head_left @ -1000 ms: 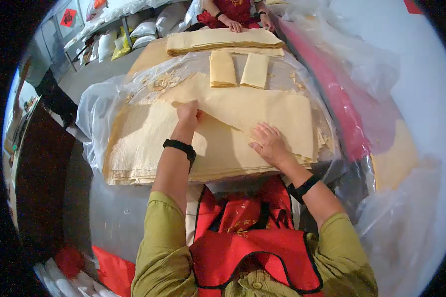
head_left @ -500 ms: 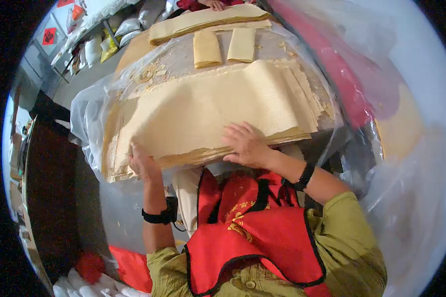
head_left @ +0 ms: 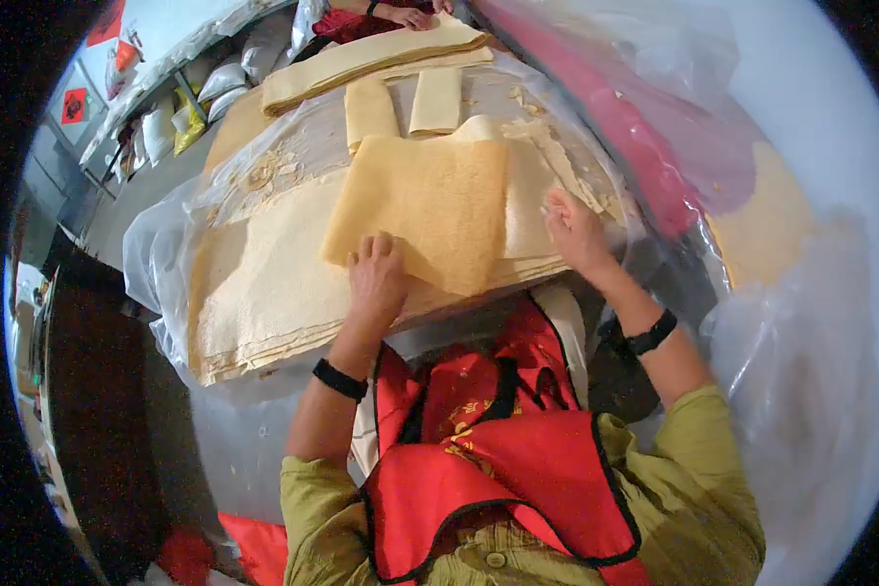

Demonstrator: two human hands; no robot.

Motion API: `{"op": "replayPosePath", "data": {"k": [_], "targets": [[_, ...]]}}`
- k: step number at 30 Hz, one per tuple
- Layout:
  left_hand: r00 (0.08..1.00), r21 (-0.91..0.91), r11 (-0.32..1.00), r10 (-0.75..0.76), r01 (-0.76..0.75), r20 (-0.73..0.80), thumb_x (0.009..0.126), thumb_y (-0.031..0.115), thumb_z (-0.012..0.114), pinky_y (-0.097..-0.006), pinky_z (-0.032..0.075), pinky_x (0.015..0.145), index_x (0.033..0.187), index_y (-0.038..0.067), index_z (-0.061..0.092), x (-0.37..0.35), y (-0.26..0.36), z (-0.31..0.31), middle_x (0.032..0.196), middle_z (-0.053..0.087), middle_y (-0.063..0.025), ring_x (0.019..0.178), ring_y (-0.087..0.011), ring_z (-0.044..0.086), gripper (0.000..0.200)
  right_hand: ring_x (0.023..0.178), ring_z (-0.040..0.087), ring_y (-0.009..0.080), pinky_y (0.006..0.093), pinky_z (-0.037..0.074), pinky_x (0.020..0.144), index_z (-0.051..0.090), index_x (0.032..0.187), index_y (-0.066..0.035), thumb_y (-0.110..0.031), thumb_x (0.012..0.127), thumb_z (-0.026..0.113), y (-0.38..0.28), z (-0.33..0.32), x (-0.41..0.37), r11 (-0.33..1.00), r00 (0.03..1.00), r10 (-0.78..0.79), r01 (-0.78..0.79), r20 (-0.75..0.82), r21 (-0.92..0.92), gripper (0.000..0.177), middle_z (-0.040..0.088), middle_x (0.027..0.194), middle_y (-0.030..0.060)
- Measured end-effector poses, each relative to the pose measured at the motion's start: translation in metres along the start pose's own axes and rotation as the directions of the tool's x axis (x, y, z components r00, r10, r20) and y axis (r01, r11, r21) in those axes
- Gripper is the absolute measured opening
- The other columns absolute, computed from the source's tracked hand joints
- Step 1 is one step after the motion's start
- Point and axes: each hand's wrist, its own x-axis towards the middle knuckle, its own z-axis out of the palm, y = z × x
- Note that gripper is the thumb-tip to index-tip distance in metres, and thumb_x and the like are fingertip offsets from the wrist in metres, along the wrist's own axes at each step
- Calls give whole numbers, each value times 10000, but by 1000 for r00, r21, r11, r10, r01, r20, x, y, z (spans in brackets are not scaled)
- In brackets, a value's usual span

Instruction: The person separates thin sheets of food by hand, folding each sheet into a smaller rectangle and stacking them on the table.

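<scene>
Head view: folded strips [head_left: 369,109] lie beyond the doubled sheet [head_left: 425,205].

12 o'clock from folded sheet [head_left: 420,205]: two folded strips [head_left: 369,109] and far stack [head_left: 371,54] stand in the way, co-worker's hand [head_left: 408,15] at its far edge | 3 o'clock: plastic sheeting [head_left: 693,127] crowds right hand [head_left: 576,230] | 9 o'clock: flat sheet stack [head_left: 254,283], bare top, passable | 6 o'clock: red apron [head_left: 479,391] close

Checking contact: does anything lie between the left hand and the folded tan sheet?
Nothing visible does: the left hand rests bare on the folded tan sheet; the right hand lies on the pale sheet stack beside it.
</scene>
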Motion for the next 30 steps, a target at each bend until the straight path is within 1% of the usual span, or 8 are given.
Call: {"op": "replayPosePath", "data": {"k": [3,6,15,18,20,21,24,30], "targets": [[952,98,982,-180,160,248,716,84,485,-411,423,715,824,16,550,4,-8,-8,889,575,-169,896,-294,540,143,771,589,182,290,462,670,422,1126,65,-285,820,547,19,-3,14,961,948,263,-273,181,35,481,580,925,188],[855,88,952,-302,293,422,727,87,473,-378,432,671,790,13,546,11,-10,-32,833,576,-165,837,-271,557,122,647,578,178,281,463,589,431,1107,65,-307,809,560,32,10,23,984,976,174,-170,134,-46,494,589,855,140],[983,8,992,-124,124,133,742,281,571,-395,429,716,834,22,590,30,22,-2,859,572,-130,837,-306,547,275,517,525,137,280,410,405,481,1067,-39,-354,798,568,31,10,54,790,781,536,-598,320,137,423,543,719,57],[855,-355,793,-374,495,359,702,413,630,-389,442,726,858,-4,592,48,-8,-10,890,582,-155,860,-326,549,447,585,555,155,285,448,481,491,1058,-34,-309,817,544,40,8,43,880,885,451,-463,118,109,369,568,786,84],[900,-129,924,-379,359,-215,664,477,650,-385,457,731,892,-5,594,49,-55,8,914,597,-184,829,-319,574,537,660,576,203,310,467,567,486,1068,-29,-268,812,540,36,10,37,987,988,154,-153,-17,49,354,579,846,118],[910,51,929,-347,367,-227,646,448,671,-385,462,728,904,-2,594,51,-66,3,889,607,-179,817,-307,582,524,697,586,227,323,477,610,483,1073,-26,-247,810,538,31,12,34,1000,997,-8,8,-74,3,348,584,876,134],[785,-31,809,-559,586,266,654,383,669,-399,464,716,920,-10,597,50,-77,-9,871,612,-185,820,-311,584,480,880,560,304,366,447,769,464,1099,-6,-232,777,556,-25,28,27,977,992,-127,129,21,-168,405,559,993,188],[649,-676,196,-554,710,521,660,173,619,-287,450,500,784,-47,619,3,-128,-8,648,595,-105,561,-163,569,252,982,498,353,399,397,856,442,1133,43,-350,736,581,-54,70,6,822,845,-534,528,34,-215,575,507,1078,215]]}}
